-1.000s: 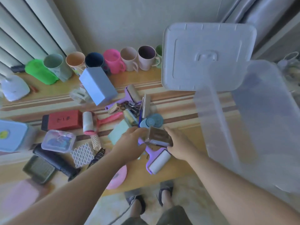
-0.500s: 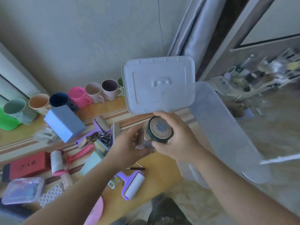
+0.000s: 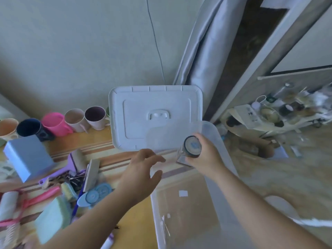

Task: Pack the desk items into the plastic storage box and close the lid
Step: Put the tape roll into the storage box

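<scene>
Packing step. Your right hand (image 3: 204, 155) grip holds round-lidded jar (image 3: 192, 147) over storage box (image 3: 224, 146) on desk (image 3: 136, 212). Left hand (image 3: 143, 169) wide, empty. Next: lower jar in. Lid (image 3: 156, 117) stands behind.

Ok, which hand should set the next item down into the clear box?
Right. The right hand already grips the round-lidded jar above the clear storage box. The left hand is empty, its fingers spread, over the desk beside the box.
</scene>
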Demonstrator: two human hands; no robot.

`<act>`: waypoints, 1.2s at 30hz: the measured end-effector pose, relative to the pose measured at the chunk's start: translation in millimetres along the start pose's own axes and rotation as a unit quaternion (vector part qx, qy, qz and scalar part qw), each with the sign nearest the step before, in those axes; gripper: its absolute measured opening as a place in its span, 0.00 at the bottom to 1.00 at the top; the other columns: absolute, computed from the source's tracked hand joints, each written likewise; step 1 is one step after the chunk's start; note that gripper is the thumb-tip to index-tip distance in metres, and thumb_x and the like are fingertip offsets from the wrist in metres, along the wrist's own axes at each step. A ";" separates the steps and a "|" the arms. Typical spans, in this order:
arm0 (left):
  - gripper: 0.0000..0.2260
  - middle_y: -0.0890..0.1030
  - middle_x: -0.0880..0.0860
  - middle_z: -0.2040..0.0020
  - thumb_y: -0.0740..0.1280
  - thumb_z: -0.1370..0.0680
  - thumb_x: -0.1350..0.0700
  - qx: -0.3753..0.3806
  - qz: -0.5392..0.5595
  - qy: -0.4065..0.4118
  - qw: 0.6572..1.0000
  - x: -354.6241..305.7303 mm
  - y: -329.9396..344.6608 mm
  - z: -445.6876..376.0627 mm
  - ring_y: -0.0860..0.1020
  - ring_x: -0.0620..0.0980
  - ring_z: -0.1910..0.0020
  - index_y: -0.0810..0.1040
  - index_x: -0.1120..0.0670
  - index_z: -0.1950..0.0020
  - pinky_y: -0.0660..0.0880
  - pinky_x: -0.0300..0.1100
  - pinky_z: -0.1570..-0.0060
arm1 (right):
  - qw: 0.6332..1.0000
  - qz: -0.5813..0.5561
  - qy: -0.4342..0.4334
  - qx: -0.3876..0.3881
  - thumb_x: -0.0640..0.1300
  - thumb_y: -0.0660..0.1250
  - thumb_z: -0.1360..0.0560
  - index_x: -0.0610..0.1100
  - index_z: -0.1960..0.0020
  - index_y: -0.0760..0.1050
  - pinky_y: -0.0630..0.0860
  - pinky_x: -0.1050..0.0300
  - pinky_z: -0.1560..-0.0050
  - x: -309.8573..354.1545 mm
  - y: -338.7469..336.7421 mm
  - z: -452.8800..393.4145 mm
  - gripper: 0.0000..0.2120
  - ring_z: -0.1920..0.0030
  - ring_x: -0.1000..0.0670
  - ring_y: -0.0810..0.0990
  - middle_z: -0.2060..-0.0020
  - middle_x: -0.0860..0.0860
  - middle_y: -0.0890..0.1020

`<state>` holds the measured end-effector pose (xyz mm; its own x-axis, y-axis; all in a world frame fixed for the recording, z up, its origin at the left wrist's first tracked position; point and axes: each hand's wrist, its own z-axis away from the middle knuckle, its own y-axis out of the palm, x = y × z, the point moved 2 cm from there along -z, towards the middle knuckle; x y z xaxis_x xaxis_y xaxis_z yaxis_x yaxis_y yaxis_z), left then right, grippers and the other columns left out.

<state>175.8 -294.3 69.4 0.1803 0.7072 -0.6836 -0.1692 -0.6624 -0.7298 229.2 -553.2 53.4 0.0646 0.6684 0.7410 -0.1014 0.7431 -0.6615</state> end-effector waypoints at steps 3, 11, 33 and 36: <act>0.19 0.73 0.43 0.40 0.73 0.23 0.53 -0.026 -0.017 -0.057 0.998 23.9 9.2 8.6 0.74 0.45 0.44 0.78 0.40 0.34 0.72 0.41 0.47 | 0.998 0.054 -0.006 0.032 0.48 0.83 0.33 0.54 0.32 0.70 0.73 0.59 0.45 -29.2 54.6 -21.0 0.35 0.41 0.50 0.77 0.40 0.53 0.76; 0.32 0.72 0.47 0.33 0.75 0.26 0.49 0.036 -0.047 -0.294 0.954 129.9 -34.4 89.5 0.74 0.47 0.40 0.67 0.38 0.24 0.69 0.42 0.41 | 0.993 0.067 -0.060 0.082 0.39 0.79 0.28 0.56 0.24 0.68 0.69 0.62 0.46 -29.3 143.4 -46.7 0.37 0.35 0.51 0.73 0.35 0.52 0.68; 0.05 0.72 0.47 0.65 0.62 0.27 0.52 0.004 0.280 -0.335 0.899 94.8 -9.3 95.0 0.69 0.47 0.69 0.65 0.44 0.56 0.65 0.44 0.71 | 0.996 0.067 -0.062 -0.016 0.36 0.72 0.25 0.53 0.22 0.64 0.71 0.52 0.33 107.9 140.3 12.7 0.36 0.34 0.47 0.74 0.34 0.50 0.71; 0.08 0.74 0.45 0.64 0.65 0.24 0.46 0.005 0.336 -0.318 0.886 100.9 -14.3 115.7 0.73 0.44 0.67 0.69 0.40 0.47 0.72 0.44 0.64 | 0.965 0.073 -0.248 -0.050 0.37 0.68 0.26 0.46 0.30 0.71 0.70 0.55 0.38 182.5 178.4 17.8 0.25 0.39 0.46 0.75 0.41 0.53 0.73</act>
<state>84.3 -184.8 10.9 -0.5465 0.1517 -0.8236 -0.0405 -0.9871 -0.1550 205.2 -299.3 72.7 -0.4279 0.6869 0.5874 0.0245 0.6585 -0.7522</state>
